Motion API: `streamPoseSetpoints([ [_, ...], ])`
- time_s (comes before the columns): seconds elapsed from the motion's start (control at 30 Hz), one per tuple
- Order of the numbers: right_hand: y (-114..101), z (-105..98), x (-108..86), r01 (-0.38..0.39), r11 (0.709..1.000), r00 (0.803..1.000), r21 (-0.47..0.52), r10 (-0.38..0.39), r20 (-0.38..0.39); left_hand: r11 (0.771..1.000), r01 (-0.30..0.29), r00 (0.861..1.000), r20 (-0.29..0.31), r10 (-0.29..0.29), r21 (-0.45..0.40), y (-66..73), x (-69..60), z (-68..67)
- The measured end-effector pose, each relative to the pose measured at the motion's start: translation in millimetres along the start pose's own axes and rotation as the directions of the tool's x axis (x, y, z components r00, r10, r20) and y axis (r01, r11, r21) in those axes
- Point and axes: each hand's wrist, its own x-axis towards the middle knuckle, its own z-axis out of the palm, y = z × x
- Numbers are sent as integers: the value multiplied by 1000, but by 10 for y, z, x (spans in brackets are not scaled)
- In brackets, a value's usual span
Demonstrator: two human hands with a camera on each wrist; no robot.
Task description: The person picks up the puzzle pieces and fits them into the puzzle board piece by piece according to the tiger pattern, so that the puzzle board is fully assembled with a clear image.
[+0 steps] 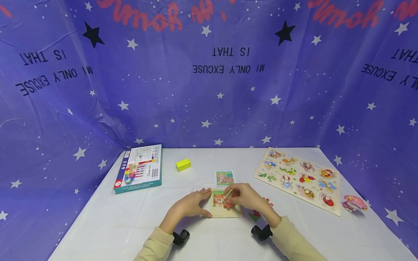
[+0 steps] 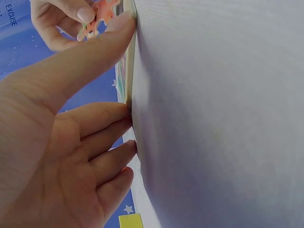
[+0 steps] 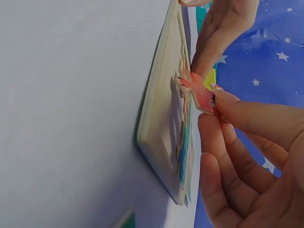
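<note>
A small wooden puzzle board [image 1: 228, 213] lies on the white table, its upper part filled with pieces showing an orange animal's face on green. My left hand [image 1: 190, 203] rests along the board's left side, fingers fairly straight, with the thumb touching the near left corner. Above the board, my right hand [image 1: 245, 196] pinches an orange-red puzzle piece [image 3: 199, 92] between thumb and fingers. The piece is tilted and seems to stand clear of the board's bare wooden part. A picture card [image 1: 224, 177] lies just behind the board.
Loose puzzle pieces [image 1: 255, 215] lie right of the board, partly hidden by my right forearm. Far left sits a boxed bead set [image 1: 140, 168], with a yellow block [image 1: 183, 165] beside it. An insect puzzle board [image 1: 298, 177] and a pink toy [image 1: 354, 203] lie at right.
</note>
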Motion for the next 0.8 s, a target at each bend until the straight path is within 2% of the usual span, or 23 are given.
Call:
streamPoseSetpoints([
  [0.4, 23, 54, 131, -36, 995, 999, -98, 33, -31, 1000, -10, 1000, -3, 10, 13, -4, 6, 1],
  [0.63, 45, 62, 151, -90, 990, 996, -110, 88, -23, 1000, -11, 1000, -6, 11, 14, 3, 1, 2],
  [0.8, 48, 74, 153, -101, 989, 995, -107, 99, -17, 1000, -10, 1000, -6, 11, 14, 11, -10, -3],
])
